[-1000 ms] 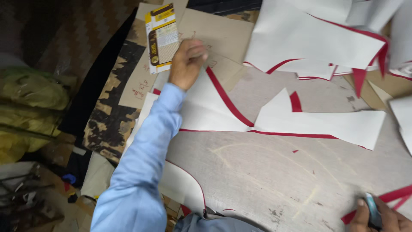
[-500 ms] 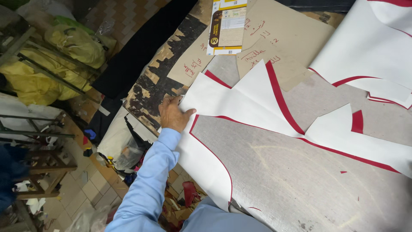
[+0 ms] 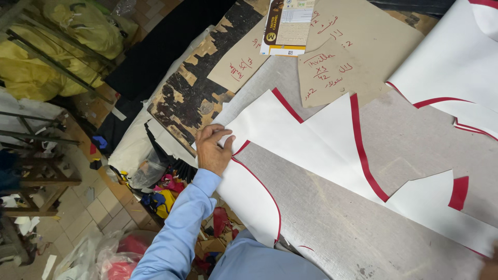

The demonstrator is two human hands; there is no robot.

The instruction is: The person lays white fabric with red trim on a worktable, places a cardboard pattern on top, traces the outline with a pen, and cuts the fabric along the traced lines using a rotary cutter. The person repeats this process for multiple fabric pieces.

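My left hand (image 3: 212, 149) rests at the table's left edge, in a light blue sleeve. Its fingers are closed on the corner of a large white sheet with red borders (image 3: 321, 150). That sheet lies flat over the grey cloth-covered table (image 3: 363, 228) and hangs a little over the near edge. At the bottom right corner only a sliver of my right hand (image 3: 490, 268) shows, and I cannot see what it holds.
Brown card patterns with red writing (image 3: 363, 57) and a printed packet (image 3: 288, 23) lie at the far side. More white pieces with red edges (image 3: 456, 67) sit at the upper right. Left of the table are yellow bags (image 3: 78, 31), floor scraps (image 3: 166, 192) and a metal frame (image 3: 36, 171).
My left hand came back from the packet at the far side to the table's left edge and closed on the white sheet's corner. My right hand has almost slipped out of view.
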